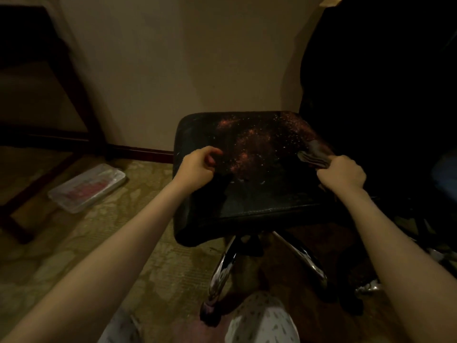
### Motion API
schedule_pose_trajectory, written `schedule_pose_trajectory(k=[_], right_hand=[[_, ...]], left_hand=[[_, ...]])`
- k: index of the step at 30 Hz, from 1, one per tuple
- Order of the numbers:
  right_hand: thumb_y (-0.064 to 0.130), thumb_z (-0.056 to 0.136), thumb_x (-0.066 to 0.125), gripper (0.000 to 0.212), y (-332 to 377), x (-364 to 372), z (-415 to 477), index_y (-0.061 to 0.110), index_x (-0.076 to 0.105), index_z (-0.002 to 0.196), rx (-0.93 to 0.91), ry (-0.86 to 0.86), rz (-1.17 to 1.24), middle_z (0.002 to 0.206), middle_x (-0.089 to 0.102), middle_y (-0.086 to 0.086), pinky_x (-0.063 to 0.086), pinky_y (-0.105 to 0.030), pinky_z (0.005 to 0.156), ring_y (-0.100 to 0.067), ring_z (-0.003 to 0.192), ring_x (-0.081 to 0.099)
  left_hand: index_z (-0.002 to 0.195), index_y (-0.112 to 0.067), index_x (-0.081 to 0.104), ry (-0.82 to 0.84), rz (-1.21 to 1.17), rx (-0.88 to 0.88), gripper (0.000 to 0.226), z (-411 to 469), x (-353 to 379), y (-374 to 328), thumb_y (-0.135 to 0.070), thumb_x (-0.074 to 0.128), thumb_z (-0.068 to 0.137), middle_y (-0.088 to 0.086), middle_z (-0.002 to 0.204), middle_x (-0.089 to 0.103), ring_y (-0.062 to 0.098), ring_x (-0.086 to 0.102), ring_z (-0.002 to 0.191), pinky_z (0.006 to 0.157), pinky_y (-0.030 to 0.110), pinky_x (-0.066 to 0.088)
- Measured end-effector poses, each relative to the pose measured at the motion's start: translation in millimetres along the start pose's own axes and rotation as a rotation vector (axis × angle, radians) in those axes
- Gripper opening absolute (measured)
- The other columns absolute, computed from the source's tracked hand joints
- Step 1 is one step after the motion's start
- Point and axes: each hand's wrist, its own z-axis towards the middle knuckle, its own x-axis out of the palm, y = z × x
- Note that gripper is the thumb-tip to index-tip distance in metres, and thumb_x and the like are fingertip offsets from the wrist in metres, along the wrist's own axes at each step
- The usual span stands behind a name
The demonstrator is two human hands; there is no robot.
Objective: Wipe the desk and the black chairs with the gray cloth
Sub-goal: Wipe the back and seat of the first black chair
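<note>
A black chair's worn seat (249,194) fills the middle of the head view, with reddish flaking patches across its far half. My right hand (342,173) grips the bunched gray cloth (315,157) at the seat's right edge. My left hand (197,167) hovers over the seat's left part with its fingers curled and nothing in it. The chair's chrome legs (222,271) spread out below the seat.
A second black chair (376,82) stands dark at the right, close behind the seat. A dark wooden desk frame (81,95) stands at the left. A flat wrapped packet (86,188) lies on the patterned carpet. A beige wall lies straight ahead.
</note>
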Motion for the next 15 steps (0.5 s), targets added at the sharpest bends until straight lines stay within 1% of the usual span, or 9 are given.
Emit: schedule_pose_trajectory(k=[2, 4, 5, 6, 8, 9, 10, 13, 15], right_hand=[[0.025, 0.085, 0.058, 0.036, -3.0, -1.8, -0.3, 0.013, 0.061, 0.119, 0.007, 0.011, 0.04, 0.111, 0.061, -0.018, 0.04, -0.029, 0.071, -0.036, 0.101, 0.058], [0.031, 0.087, 0.059, 0.038, 1.9, -3.9, -3.0, 0.015, 0.061, 0.121, 0.02, 0.038, 0.058, 0.113, 0.062, -0.017, 0.042, -0.03, 0.074, -0.036, 0.104, 0.057], [0.034, 0.087, 0.06, 0.04, 5.2, -4.7, -5.1, 0.017, 0.06, 0.124, 0.028, 0.056, 0.067, 0.115, 0.062, -0.016, 0.044, -0.03, 0.076, -0.035, 0.106, 0.056], [0.036, 0.088, 0.061, 0.042, 9.7, -4.6, -7.2, 0.019, 0.059, 0.126, 0.024, 0.071, 0.078, 0.117, 0.062, -0.015, 0.044, -0.03, 0.077, -0.034, 0.106, 0.056], [0.037, 0.087, 0.061, 0.043, 18.1, -1.0, -13.5, 0.021, 0.058, 0.127, -0.008, 0.078, 0.075, 0.116, 0.063, -0.013, 0.043, -0.029, 0.075, -0.032, 0.105, 0.057], [0.036, 0.088, 0.061, 0.042, 22.4, 1.2, -17.8, 0.021, 0.058, 0.127, -0.025, 0.067, 0.062, 0.115, 0.063, -0.012, 0.042, -0.029, 0.074, -0.032, 0.104, 0.057], [0.036, 0.088, 0.061, 0.042, 27.0, 3.1, -21.8, 0.021, 0.058, 0.127, -0.028, 0.052, 0.054, 0.114, 0.063, -0.013, 0.042, -0.029, 0.074, -0.032, 0.104, 0.057], [0.035, 0.088, 0.061, 0.041, 40.7, 3.5, -27.5, 0.017, 0.059, 0.126, 0.01, 0.04, 0.054, 0.114, 0.062, -0.016, 0.044, -0.031, 0.078, -0.034, 0.105, 0.056], [0.035, 0.089, 0.06, 0.041, 52.7, 2.5, -30.5, 0.017, 0.06, 0.125, 0.023, 0.046, 0.078, 0.114, 0.062, -0.016, 0.044, -0.032, 0.079, -0.035, 0.106, 0.056]], left_hand=[[0.103, -0.023, 0.052, -0.084, -0.128, -0.168, 0.023, -5.4, -3.7, 13.9, -0.007, 0.058, 0.088, -0.007, 0.084, 0.052, 0.006, 0.051, 0.075, 0.059, 0.014, 0.038], [0.101, -0.018, 0.05, -0.12, -0.347, -0.43, 0.009, -10.8, -6.2, 30.5, -0.016, 0.053, 0.093, 0.002, 0.091, 0.055, 0.01, 0.048, 0.075, 0.058, 0.021, 0.037], [0.103, -0.016, 0.051, -0.111, -0.475, -0.574, 0.009, -16.3, -7.3, 38.6, -0.019, 0.049, 0.094, 0.007, 0.091, 0.054, 0.012, 0.046, 0.073, 0.06, 0.024, 0.037], [0.1, -0.016, 0.053, -0.082, -0.601, -0.71, 0.012, -23.7, -10.4, 46.7, -0.021, 0.044, 0.095, 0.007, 0.082, 0.051, 0.013, 0.043, 0.069, 0.062, 0.026, 0.037], [0.077, -0.016, 0.049, -0.009, -0.857, -0.921, 0.024, -41.3, -13.8, 63.8, -0.025, 0.037, 0.097, 0.002, 0.061, 0.041, 0.013, 0.036, 0.058, 0.059, 0.027, 0.034], [0.069, -0.017, 0.043, 0.025, -0.963, -0.987, 0.031, -48.3, -12.1, 72.2, -0.027, 0.036, 0.097, 0.001, 0.058, 0.038, 0.013, 0.034, 0.057, 0.059, 0.027, 0.034], [0.065, -0.017, 0.04, 0.055, -1.034, -1.026, 0.034, -53.6, -9.6, 78.1, -0.028, 0.035, 0.097, 0.002, 0.062, 0.039, 0.015, 0.036, 0.058, 0.061, 0.028, 0.035], [0.074, -0.011, 0.047, 0.11, -0.949, -1.04, 0.029, -56.1, -2.4, 82.7, -0.023, 0.032, 0.097, 0.008, 0.077, 0.049, 0.021, 0.047, 0.069, 0.062, 0.032, 0.041], [0.079, -0.01, 0.048, 0.134, -0.955, -1.012, 0.028, -52.2, -1.6, 79.5, -0.022, 0.031, 0.097, 0.01, 0.081, 0.05, 0.022, 0.049, 0.072, 0.064, 0.033, 0.042]])
